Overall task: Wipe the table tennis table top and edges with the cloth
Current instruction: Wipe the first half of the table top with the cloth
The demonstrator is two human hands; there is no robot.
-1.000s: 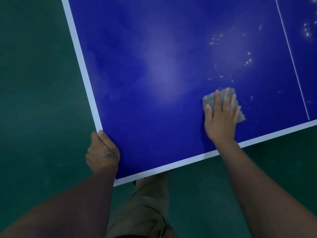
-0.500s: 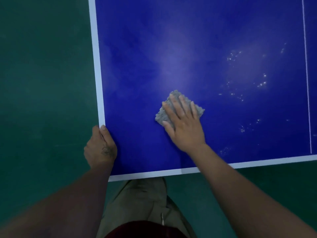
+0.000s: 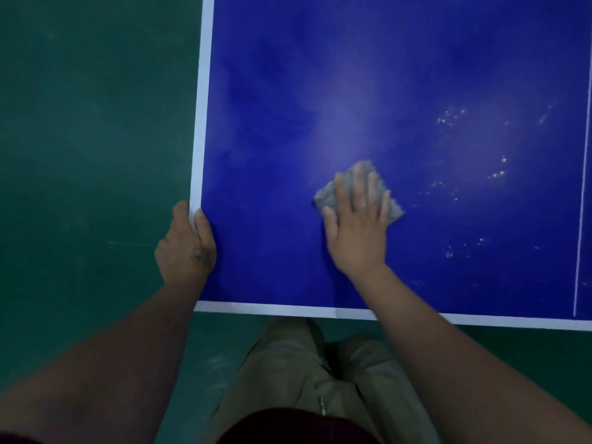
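Pressing down on the grey cloth (image 3: 325, 197), the right hand (image 3: 357, 229) is laid flat with its fingers straight and spread, so the cloth is pinned rather than gripped. It lies on the blue table (image 3: 320, 75), a little in from the near left corner. The left hand (image 3: 185, 248) is clamped on the side edge beside that corner, with the thumb on top at the white border (image 3: 201, 123) and the fingers wrapped out of sight below. A scatter of pale specks (image 3: 496, 174) is seen to the right of the cloth, between it and the thin white centre line (image 3: 581, 187), and appears not yet wiped. Several risks can be judged from this. Since the cloth is held by palm pressure alone, it could be left behind or bunched up if the hand is swept fast or lifted slightly. The specks could be smeared about rather than taken up if the pass is made too lightly. Debris could also be pushed off the near edge onto the trousers (image 3: 320, 373) or the green floor (image 3: 80, 123). The border under the left hand may be missed unless that hand is shifted.
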